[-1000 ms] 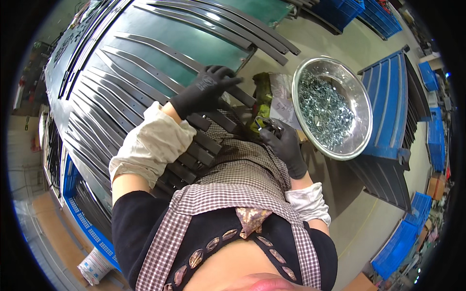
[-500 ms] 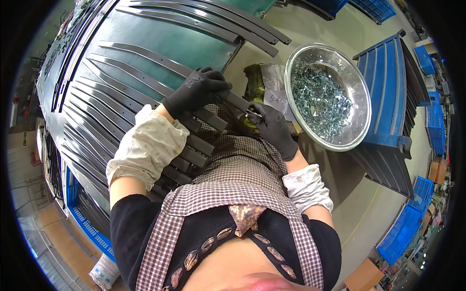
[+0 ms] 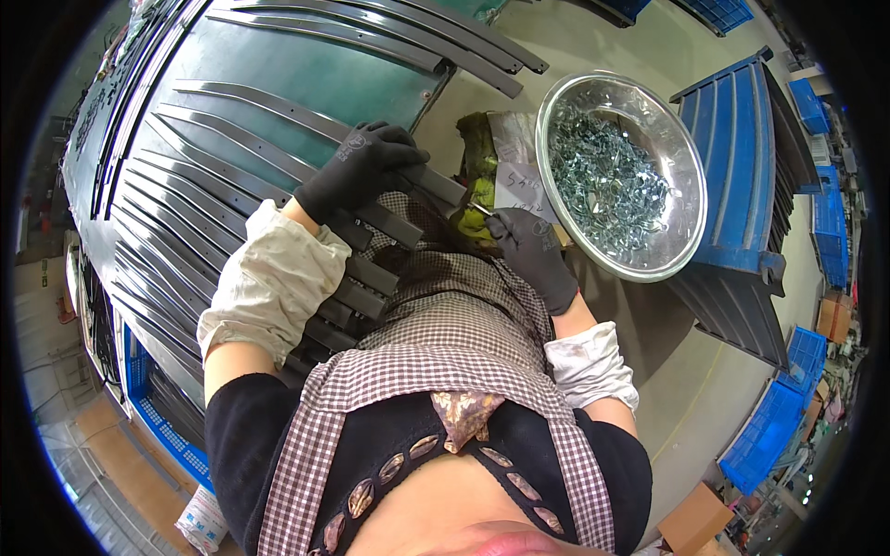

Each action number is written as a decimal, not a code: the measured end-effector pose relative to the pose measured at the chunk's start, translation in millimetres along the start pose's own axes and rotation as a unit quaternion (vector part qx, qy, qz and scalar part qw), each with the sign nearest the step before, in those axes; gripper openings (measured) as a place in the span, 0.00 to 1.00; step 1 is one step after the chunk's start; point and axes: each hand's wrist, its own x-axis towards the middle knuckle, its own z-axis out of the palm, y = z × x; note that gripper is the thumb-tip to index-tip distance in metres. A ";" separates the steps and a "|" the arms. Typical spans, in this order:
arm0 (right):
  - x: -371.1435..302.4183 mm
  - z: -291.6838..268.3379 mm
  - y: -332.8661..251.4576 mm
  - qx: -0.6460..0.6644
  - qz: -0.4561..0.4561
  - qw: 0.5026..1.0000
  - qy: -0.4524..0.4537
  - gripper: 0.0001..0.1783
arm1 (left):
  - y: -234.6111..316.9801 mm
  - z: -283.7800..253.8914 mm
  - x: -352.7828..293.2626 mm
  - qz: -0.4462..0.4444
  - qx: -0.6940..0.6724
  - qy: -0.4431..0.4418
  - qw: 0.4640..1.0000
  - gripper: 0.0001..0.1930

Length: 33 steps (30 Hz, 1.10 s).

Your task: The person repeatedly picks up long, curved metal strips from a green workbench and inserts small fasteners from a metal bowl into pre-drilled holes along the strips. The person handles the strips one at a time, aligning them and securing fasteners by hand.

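My left hand, in a black glove, is closed round a dark metal strip close to its near end. That end sticks out past the fingers toward my right hand. Between the thumb and fingers of my gloved right hand is a small shiny metal piece, its tip pointing at the strip's end, a short gap away. More dark strips lie side by side on the green tabletop, several ends overhanging by my apron. What my left palm covers is hidden.
To the right stands a clear round bowl holding many small metal clips. A marked paper sheet lies beside it. Blue ribbed crates stand farther right, and a blue basket sits at lower left.
My right hand has drawn back slightly toward the right, so its metal piece shows more and stands apart from the strip's end. The left hand keeps its grip.
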 end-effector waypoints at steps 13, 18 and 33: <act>31.7 23.9 -30.4 -0.176 -0.064 0.982 0.036 0.08 | -5.8 -7.1 0.7 0.001 0.009 -0.008 1.000 0.23; 16.2 -14.2 -9.2 -0.135 -0.076 0.988 0.024 0.14 | -15.2 -13.2 -7.2 -0.019 -0.007 -0.018 1.000 0.22; 12.5 -96.7 155.3 -0.391 0.189 0.895 -0.100 0.40 | -55.6 -60.1 47.6 -0.175 -0.003 0.046 0.983 0.17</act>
